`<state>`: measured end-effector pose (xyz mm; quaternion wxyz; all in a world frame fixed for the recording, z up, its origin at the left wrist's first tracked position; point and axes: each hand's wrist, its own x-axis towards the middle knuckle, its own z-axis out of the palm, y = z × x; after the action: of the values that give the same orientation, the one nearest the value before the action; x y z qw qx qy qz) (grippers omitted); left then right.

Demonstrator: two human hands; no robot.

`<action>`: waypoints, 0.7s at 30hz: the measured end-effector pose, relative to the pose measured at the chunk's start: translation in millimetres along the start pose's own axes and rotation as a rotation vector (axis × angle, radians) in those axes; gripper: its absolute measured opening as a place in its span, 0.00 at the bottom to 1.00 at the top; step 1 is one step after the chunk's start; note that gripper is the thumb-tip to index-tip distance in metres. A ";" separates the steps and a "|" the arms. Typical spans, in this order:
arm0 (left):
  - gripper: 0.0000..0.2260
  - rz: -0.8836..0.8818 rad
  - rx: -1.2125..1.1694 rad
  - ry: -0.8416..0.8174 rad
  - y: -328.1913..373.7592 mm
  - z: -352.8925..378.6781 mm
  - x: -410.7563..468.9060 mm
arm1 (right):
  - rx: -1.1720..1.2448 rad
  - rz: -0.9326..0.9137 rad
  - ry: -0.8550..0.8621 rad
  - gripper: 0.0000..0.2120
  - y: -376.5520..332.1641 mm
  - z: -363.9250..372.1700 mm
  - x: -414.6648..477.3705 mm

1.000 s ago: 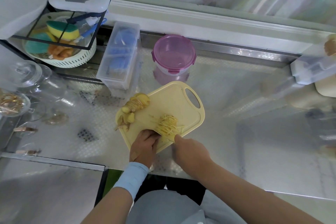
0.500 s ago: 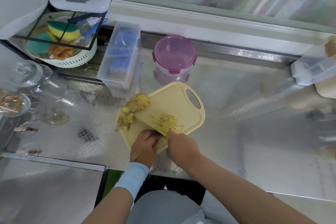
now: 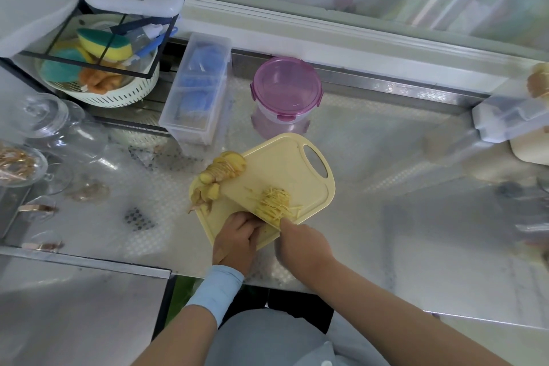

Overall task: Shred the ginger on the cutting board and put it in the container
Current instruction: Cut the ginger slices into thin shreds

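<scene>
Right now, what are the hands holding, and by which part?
The left hand grips what looks like a pale knife by its handle; the right hand holds nothing, fingertip touching the ginger shreds.

The right hand [image 3: 303, 244] has drawn back slightly from the shredded ginger [image 3: 274, 205]

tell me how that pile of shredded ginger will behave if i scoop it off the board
Probably it comes apart rather than lifting as one lump: the ginger shreds are thin separate strands, with strays already on the cutting board beside the heap. Likely light and floppy, so a pinch may shed some.
</scene>
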<state>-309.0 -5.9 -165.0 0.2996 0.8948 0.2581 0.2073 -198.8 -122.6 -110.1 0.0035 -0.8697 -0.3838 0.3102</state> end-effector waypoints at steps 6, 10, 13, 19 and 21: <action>0.11 0.039 0.003 0.007 0.7 -1.7 1.3 | 0.026 -0.003 -0.007 0.08 -6.1 -8.4 2.7; 0.12 0.021 0.027 0.040 0.4 1.2 0.1 | 0.021 -0.016 0.029 0.06 4.1 -3.3 -9.1; 0.12 0.019 0.030 0.057 0.8 2.8 0.7 | 0.033 0.013 0.077 0.07 13.5 3.5 -18.7; 0.13 -0.027 -0.017 0.012 2.6 -0.5 -0.4 | -0.012 0.001 0.019 0.10 1.6 5.0 -6.8; 0.13 -0.030 -0.021 -0.001 1.9 -1.1 -0.4 | -0.024 -0.016 -0.013 0.10 -8.6 -2.9 0.9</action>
<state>-309.2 -7.0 -163.0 0.3121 0.8878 0.2690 0.2049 -202.5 -115.3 -106.1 -0.0067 -0.8647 -0.3943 0.3111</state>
